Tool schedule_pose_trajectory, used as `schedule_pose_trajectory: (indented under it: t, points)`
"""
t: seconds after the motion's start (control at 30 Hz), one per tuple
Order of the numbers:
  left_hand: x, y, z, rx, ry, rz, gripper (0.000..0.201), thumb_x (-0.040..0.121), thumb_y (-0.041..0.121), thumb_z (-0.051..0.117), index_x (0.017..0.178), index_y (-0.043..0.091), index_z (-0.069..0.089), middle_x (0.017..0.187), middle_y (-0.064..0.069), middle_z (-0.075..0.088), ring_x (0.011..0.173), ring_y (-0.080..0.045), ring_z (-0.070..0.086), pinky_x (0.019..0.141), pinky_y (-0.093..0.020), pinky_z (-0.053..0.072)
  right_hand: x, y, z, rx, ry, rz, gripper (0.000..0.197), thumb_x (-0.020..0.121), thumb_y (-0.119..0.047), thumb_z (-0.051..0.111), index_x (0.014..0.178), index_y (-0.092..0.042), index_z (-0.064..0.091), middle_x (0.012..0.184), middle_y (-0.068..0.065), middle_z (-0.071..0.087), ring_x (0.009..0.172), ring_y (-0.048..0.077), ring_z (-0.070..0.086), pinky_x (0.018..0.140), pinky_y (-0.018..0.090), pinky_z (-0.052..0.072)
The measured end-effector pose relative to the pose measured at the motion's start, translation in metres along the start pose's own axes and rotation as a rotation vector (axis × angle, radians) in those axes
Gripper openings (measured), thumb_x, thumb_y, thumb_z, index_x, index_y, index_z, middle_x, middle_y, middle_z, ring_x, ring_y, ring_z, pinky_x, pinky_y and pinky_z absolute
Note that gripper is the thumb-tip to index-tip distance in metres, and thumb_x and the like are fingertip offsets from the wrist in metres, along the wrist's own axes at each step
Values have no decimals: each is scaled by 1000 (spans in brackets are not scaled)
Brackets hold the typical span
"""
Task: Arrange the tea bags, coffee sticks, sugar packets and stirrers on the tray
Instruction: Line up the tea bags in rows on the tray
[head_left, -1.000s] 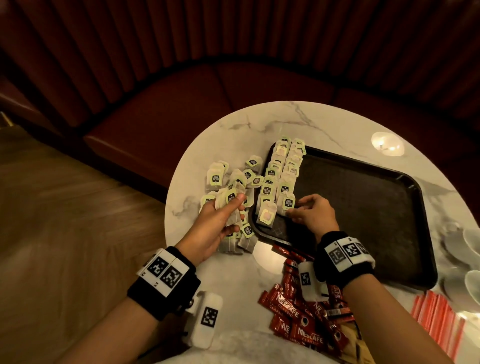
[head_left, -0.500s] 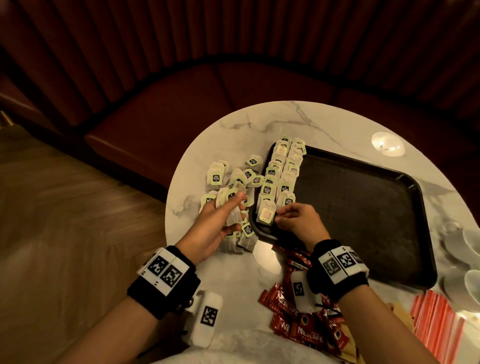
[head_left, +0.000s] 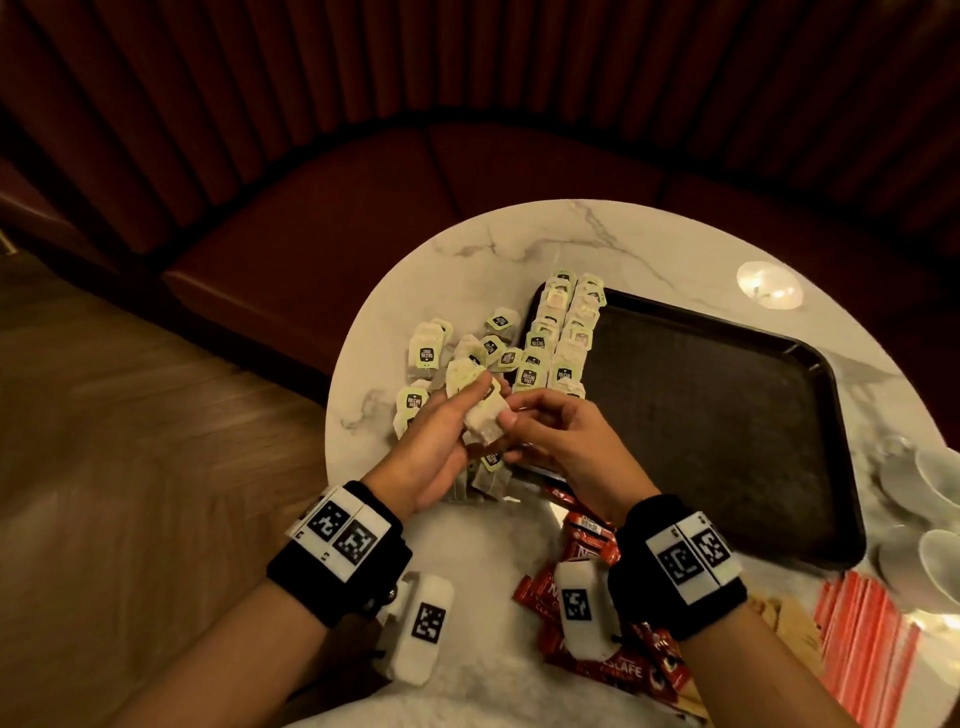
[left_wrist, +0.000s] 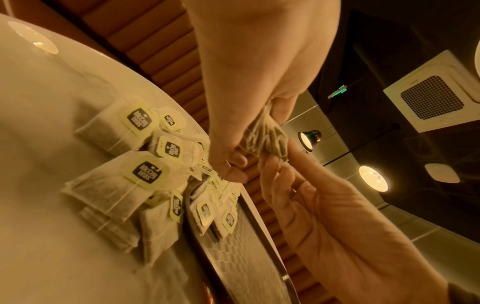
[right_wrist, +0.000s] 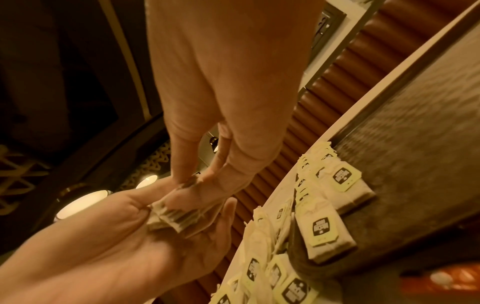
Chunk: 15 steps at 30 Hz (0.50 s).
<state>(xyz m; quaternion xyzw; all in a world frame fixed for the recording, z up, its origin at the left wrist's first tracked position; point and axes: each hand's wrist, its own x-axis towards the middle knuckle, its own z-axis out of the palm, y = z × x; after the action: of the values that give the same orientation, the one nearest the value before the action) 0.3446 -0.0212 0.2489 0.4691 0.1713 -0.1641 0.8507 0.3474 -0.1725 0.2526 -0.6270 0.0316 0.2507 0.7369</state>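
Coffee sticks (head_left: 587, 613) are noted nearest, at 6 o'clock on the worktop (head_left: 467, 551). Above them, a small stack of tea bags (head_left: 480, 415) is held in the left hand (head_left: 431, 447), its top bag pinched by the right hand (head_left: 561, 441). Beyond, at 12 o'clock, two rows of tea bags (head_left: 558, 338) are laid along the tray (head_left: 727, 415).

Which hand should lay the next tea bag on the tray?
Right. The right hand already pinches a tea bag off the stack that the left hand holds, and it is the one nearer the tray.
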Motion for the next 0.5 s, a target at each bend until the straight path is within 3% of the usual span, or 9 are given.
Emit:
schedule_pose_trajectory:
  t: [0.13, 0.27, 0.4, 0.5]
  points:
    - [-2, 1, -2, -4, -55, 35, 43, 90, 31, 57, 128, 11, 54, 116, -13, 70, 102, -26, 69, 80, -42, 58, -3, 0, -2, 110, 53, -17, 17, 79, -12, 71, 95, -7, 66, 85, 7, 71, 71, 16, 69, 72, 23, 60]
    - [-1, -2, -6, 100, -6, 69, 52, 85, 29, 66, 132, 12, 52, 116, -8, 70, 89, -17, 71, 63, -28, 57, -5, 1, -6, 160, 125, -60, 13, 86, -4, 69, 98, -3, 64, 88, 9, 70, 74, 15, 70, 67, 21, 57]
    - [1, -5, -7, 202, 31, 83, 34, 89, 25, 66, 121, 15, 61, 105, 1, 73, 80, -7, 69, 52, -20, 48, -8, 4, -12, 94, 147, -83, 14, 84, -3, 71, 97, 0, 66, 85, 6, 70, 74, 12, 69, 68, 20, 56]
    - [2, -6, -11, 228, 53, 81, 26, 89, 27, 65, 112, 15, 66, 92, 3, 73, 74, -7, 66, 50, -19, 45, -9, 8, -22, 149, 202, -61, 13, 83, 0, 69, 97, -1, 67, 90, 11, 73, 79, 15, 71, 70, 22, 59]
